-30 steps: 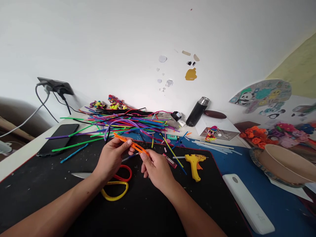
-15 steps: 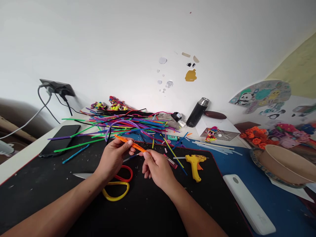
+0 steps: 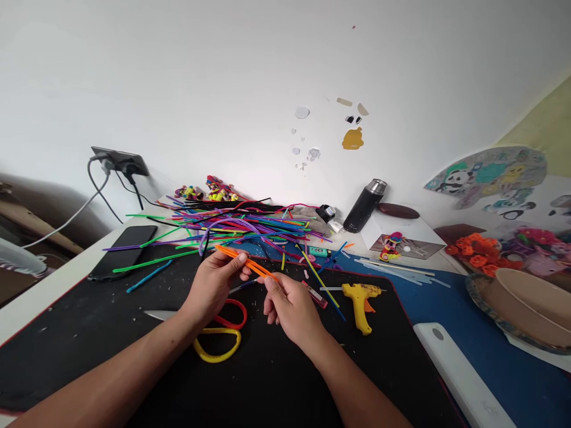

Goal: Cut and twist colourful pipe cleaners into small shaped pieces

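Both hands hold one folded orange pipe cleaner [image 3: 250, 264] above a black mat [image 3: 111, 333]. My left hand [image 3: 214, 282] pinches it near its far end between thumb and fingers. My right hand [image 3: 289, 306] pinches the near end with thumb and forefinger, the other fingers curled. Under the hands lie scissors with a red and a yellow handle [image 3: 220, 339]. Just beyond the hands spreads a heap of coloured pipe cleaners [image 3: 241, 226].
A yellow glue gun [image 3: 361, 297] lies right of my hands. A black phone [image 3: 122, 249] rests at the left, a black flask [image 3: 366, 205] leans at the back. A white bar [image 3: 459, 371], a brown bowl [image 3: 526, 303] and orange flowers [image 3: 473, 249] sit at the right.
Both hands keep their pinch on the orange pipe cleaner with only slight finger shifts. The camera has turned a little left, sliding the scene rightward.
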Demonstrator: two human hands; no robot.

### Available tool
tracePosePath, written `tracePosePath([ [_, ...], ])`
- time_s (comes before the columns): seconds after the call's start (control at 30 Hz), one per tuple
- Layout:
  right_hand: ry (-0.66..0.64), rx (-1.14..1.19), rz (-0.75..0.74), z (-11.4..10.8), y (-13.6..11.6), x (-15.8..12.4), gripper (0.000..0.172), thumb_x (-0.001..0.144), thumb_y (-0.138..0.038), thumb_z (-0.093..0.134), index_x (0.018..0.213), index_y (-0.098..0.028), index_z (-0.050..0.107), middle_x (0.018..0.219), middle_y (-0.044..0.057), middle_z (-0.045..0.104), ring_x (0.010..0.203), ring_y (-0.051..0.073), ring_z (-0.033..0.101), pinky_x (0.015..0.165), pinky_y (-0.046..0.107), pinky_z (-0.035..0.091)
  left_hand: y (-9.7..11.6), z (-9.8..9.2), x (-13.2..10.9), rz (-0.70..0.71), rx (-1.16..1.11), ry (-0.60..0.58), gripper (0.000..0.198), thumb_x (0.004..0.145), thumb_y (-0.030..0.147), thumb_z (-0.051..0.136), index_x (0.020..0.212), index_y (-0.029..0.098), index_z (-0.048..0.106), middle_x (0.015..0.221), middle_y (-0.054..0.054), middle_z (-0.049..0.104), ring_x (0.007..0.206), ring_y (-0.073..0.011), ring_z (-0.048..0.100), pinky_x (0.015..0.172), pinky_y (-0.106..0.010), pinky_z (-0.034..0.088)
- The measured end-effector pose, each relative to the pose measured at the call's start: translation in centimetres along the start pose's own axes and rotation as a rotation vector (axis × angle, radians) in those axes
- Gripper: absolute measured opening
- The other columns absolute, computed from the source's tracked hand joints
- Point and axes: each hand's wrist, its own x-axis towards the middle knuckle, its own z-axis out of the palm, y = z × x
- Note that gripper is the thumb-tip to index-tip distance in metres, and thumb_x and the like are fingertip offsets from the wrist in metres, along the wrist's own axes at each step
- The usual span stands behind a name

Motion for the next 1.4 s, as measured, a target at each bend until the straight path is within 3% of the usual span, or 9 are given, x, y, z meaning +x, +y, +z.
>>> tracePosePath([
  [0.37,0.021,-0.033,-0.015,0.0,-0.2,-0.1,0.062,0.107,-0.068,0.04,0.113,-0.018,0.075,0.061,-0.001,0.062,0.047,0.012,0.061,0.049,0.022,0.045,-0.2,-0.4,0.2,-0.04,-0.01,-0.035,0.039,0.066,0.041,0.099,0.081,0.013,0.076,0.067,-0.003,0.071,0.058,-0.0112,0.062,0.06,-0.022,0.052],
  [0.67,0.017,-0.055,-0.022,-0.1,-0.2,-0.1,0.066,0.106,-0.07,0.038,0.111,-0.017,0.077,0.059,-0.001,0.061,0.047,0.012,0.061,0.049,0.023,0.045,0.4,-0.2,0.3,-0.077,-0.061,-0.081,0.04,0.068,0.043,0.096,0.077,0.014,0.071,0.058,0.001,0.059,0.05,-0.0088,0.049,0.046,-0.019,0.036],
  [0.9,0.023,0.014,-0.01,0.0,-0.2,0.0,0.063,0.106,-0.069,0.041,0.108,-0.017,0.076,0.058,-0.001,0.061,0.045,0.012,0.059,0.046,0.022,0.043,0.8,-0.8,0.9,-0.124,-0.124,-0.062,0.04,0.067,0.039,0.098,0.084,0.012,0.074,0.064,0.001,0.06,0.054,-0.0088,0.053,0.045,-0.017,0.037],
  [1.27,0.045,-0.017,-0.026,-0.5,-0.7,-0.1,0.052,0.109,-0.06,0.043,0.107,-0.019,0.076,0.063,-0.002,0.063,0.05,0.011,0.061,0.055,0.022,0.046,1.1,-1.0,1.4,-0.138,-0.037,-0.087,0.045,0.063,0.041,0.099,0.065,0.012,0.065,0.055,0.002,0.056,0.047,-0.0062,0.043,0.041,-0.015,0.036],
  [1.4,0.08,-0.068,-0.031,-0.7,-0.6,0.1,0.049,0.109,-0.059,0.044,0.106,-0.019,0.073,0.064,-0.003,0.064,0.051,0.011,0.062,0.056,0.022,0.045,1.1,-1.2,1.5,-0.138,-0.001,-0.098,0.04,0.071,0.038,0.094,0.065,0.013,0.064,0.053,0.002,0.053,0.046,-0.0056,0.039,0.041,-0.015,0.034],
])
